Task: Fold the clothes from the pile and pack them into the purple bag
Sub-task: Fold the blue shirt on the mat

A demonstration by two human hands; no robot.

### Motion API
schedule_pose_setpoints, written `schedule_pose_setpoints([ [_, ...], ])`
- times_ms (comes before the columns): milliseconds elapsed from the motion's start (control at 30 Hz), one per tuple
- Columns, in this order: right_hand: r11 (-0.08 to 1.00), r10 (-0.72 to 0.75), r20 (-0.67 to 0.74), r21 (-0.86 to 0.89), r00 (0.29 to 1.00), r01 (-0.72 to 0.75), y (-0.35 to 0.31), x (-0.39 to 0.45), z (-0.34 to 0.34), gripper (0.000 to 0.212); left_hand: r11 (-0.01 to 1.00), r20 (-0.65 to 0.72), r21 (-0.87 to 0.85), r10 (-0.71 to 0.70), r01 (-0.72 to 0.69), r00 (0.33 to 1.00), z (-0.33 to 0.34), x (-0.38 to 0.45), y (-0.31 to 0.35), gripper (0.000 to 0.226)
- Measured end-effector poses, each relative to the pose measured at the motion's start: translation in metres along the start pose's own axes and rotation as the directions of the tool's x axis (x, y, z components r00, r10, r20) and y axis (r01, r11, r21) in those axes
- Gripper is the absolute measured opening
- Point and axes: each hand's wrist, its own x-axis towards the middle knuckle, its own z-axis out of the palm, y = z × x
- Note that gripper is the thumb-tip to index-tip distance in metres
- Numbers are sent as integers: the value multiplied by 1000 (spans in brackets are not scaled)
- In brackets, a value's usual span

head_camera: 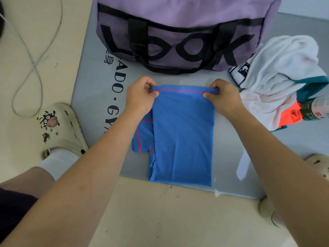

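Note:
A blue mesh shirt point(183, 136) with red trim lies folded lengthwise on the grey mat, one sleeve sticking out at its left side. My left hand point(140, 97) pinches the far left corner of its hem. My right hand point(224, 98) pinches the far right corner. The hem is lifted slightly off the mat between them. Just beyond stands the purple bag point(178, 20) with black "LOOK" lettering and black handles. The pile of clothes point(281, 77), white, pink, teal and orange, lies to the right.
The grey mat point(92, 82) with black lettering covers the beige floor. A plastic bottle point(316, 109) lies by the pile at the right edge. My feet in beige clogs point(60, 129) flank the mat. A grey cable point(30, 59) loops on the floor at left.

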Motion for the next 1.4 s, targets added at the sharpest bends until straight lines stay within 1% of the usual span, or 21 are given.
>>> schedule_pose_setpoints([
  [67, 984, -85, -83, -162, 993, 71, -1, -6, 4, 31, 1000, -22, 1, 12, -12, 1000, -1, -4, -4, 34],
  [167, 910, -277, -111, -350, 954, 223, -11, -13, 15, 42, 994, -70, 108, 8, 0, 998, 1, -19, -14, 26],
  [233, 890, -355, -87, -337, 931, 308, -25, -9, 25, 36, 974, -62, 225, 43, -28, 997, 6, -34, -22, 37],
  [333, 916, -342, 21, -214, 939, 338, -48, 0, 44, 36, 916, -52, 396, 93, -65, 994, 12, -49, -33, 38],
  [433, 916, -287, 132, -253, 949, 313, -57, 12, 58, 38, 946, -47, 324, 40, -23, 998, 8, -47, -39, 25],
  [500, 917, -278, 140, -256, 950, 306, -61, 19, 57, 27, 960, -24, 281, 19, -12, 1000, 2, -45, -41, 23],
  [567, 922, -312, 124, -200, 942, 332, -65, 22, 54, 18, 948, -27, 313, 66, -54, 997, -3, -45, -42, 22],
  [633, 918, -347, 107, -167, 932, 361, -67, 17, 52, 21, 917, -72, 381, 155, -116, 985, -5, -49, -44, 30],
  [700, 886, -395, 46, -244, 918, 393, -60, 1, 51, 33, 885, -174, 435, 263, -165, 949, -3, -60, -45, 38],
  [767, 837, -488, -90, -329, 868, 437, -49, -25, 53, 38, 862, -271, 461, 363, -211, 891, 4, -78, -46, 36],
  [800, 816, -532, -122, -340, 838, 468, -42, -40, 58, 39, 851, -270, 472, 387, -229, 882, 10, -89, -48, 35],
  [833, 789, -572, -108, -346, 814, 508, -35, -57, 66, 42, 833, -228, 497, 394, -242, 890, 16, -101, -52, 37],
  [900, 710, -612, 47, -408, 790, 574, -19, -86, 85, 51, 768, -87, 588, 372, -253, 924, 28, -122, -64, 49],
  [967, 647, -576, 187, -492, 796, 583, 1, -101, 98, 58, 699, 23, 660, 350, -277, 937, 33, -133, -80, 61],
  [1100, 630, -516, 197, -573, 834, 525, 26, -95, 103, 64, 610, 213, 651, 423, -451, 881, 22, -110, -88, 69],
  [1167, 644, -481, 197, -581, 854, 497, 23, -89, 102, 64, 594, 282, 639, 411, -489, 867, 12, -96, -82, 72],
  [1233, 661, -459, 200, -575, 866, 482, 16, -88, 99, 64, 638, 235, 634, 378, -436, 895, 6, -98, -75, 73],
  [1300, 695, -459, 174, -540, 871, 474, 10, -93, 95, 65, 761, 50, 578, 327, -294, 944, 4, -117, -73, 58],
  [1333, 727, -454, 134, -516, 881, 453, 8, -98, 93, 65, 850, -57, 497, 236, -177, 970, 4, -130, -74, 45],
  [1367, 769, -437, 70, -487, 897, 413, 8, -104, 90, 64, 924, -136, 381, 73, -16, 988, 6, -145, -76, 33],
  [1400, 823, -396, -13, -448, 918, 348, 8, -113, 87, 62, 954, -179, 245, -129, 171, 975, 8, -160, -78, 27],
])
